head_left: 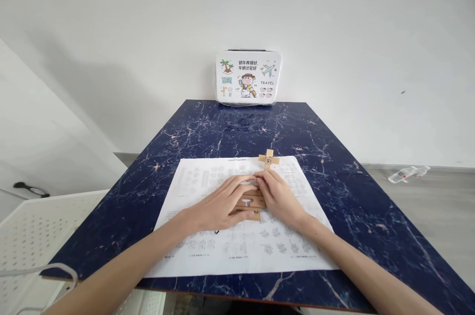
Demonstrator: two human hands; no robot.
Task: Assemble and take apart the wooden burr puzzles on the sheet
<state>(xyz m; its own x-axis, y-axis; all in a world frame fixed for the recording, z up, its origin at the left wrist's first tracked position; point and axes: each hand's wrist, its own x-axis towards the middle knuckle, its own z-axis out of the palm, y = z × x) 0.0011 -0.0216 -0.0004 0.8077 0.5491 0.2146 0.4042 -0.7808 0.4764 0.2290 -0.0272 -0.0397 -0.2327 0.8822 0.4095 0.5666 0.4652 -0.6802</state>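
Several flat wooden puzzle pieces (247, 202) lie side by side on a printed paper sheet (193, 265); the digits 1 and 2 show on two of them. My left hand (224, 202) grips them from the left, fingers curled over the far side and thumb along the near piece. My right hand (276, 196) is closed at their right end, its fingertips meeting those of my left hand. My fingers hide part of the pieces. Just beyond my right hand, a small wooden cross-shaped piece (269, 158) with a handwritten mark sits at the sheet's far edge.
The sheet lies on a dark blue marbled table (230, 142). A white case (248, 77) with cartoon prints stands at the far edge against the wall. To the left is a white perforated surface (33, 226) with a cable (37, 270). A plastic bottle (403, 174) lies on the floor at right.
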